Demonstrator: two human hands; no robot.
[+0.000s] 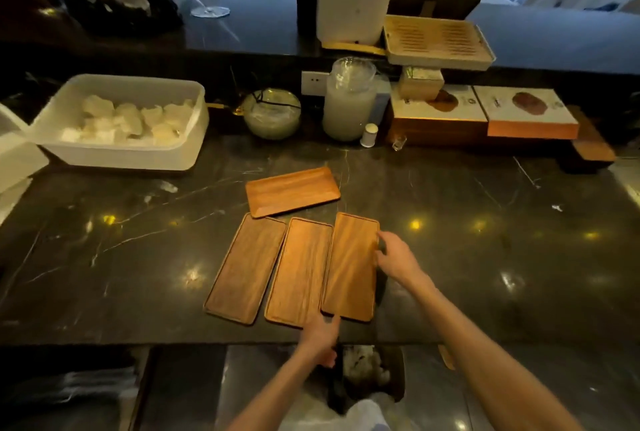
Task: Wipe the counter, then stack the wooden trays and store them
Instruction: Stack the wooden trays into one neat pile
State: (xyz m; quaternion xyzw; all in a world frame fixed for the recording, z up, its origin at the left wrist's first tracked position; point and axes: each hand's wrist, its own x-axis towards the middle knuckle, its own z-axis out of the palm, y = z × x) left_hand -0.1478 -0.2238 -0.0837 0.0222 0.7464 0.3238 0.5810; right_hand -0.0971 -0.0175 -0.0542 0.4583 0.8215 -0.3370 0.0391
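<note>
Several wooden trays lie on the dark marble counter (485, 257). Three sit side by side lengthwise: the left tray (246, 268), the middle tray (299, 271) and the right tray (351, 264). Another tray (292, 191) lies crosswise just behind them. The right tray looks slightly raised, with its edge over the middle one and a shadow along its right side. My right hand (394, 257) grips its long right edge. My left hand (320, 337) holds its near end, close to where it meets the middle tray.
A white tub of rolled cloths (117, 153) stands at the back left. A glass bowl (272, 115), a tall glass jar (348, 101), a small white bottle (369, 135) and flat boxes (485, 115) line the back. A slatted tea tray (438, 41) rests on the upper ledge. A bin (367, 375) sits below the counter edge.
</note>
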